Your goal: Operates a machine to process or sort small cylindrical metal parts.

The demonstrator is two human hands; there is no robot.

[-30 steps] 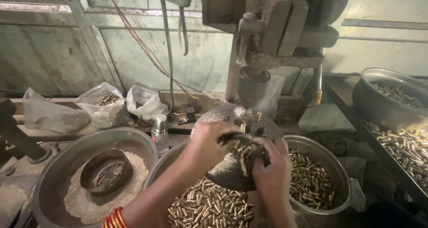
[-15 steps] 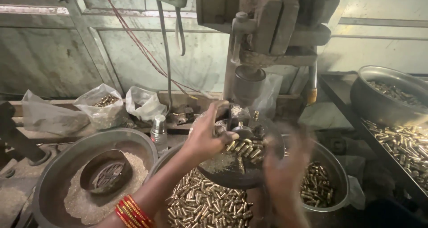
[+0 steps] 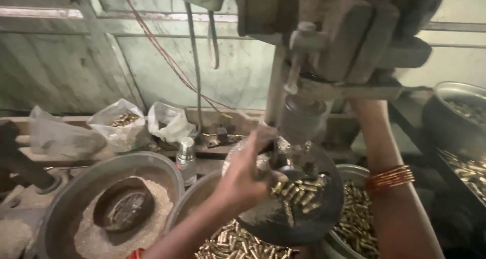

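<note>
Under press head (image 3: 329,31), our left hand (image 3: 248,175) rests on round grey plate (image 3: 304,213), fingers curled beside small brass pieces (image 3: 298,193) piled there. Our right arm with orange bangles (image 3: 390,177) reaches up behind press; right hand hidden, fingers' state unknown. Left of plate, bowl of sawdust (image 3: 101,208).

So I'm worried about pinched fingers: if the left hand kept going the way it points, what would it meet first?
Probably the machine's metal head just above the round plate; the left hand points there, though depth is unclear.
</note>
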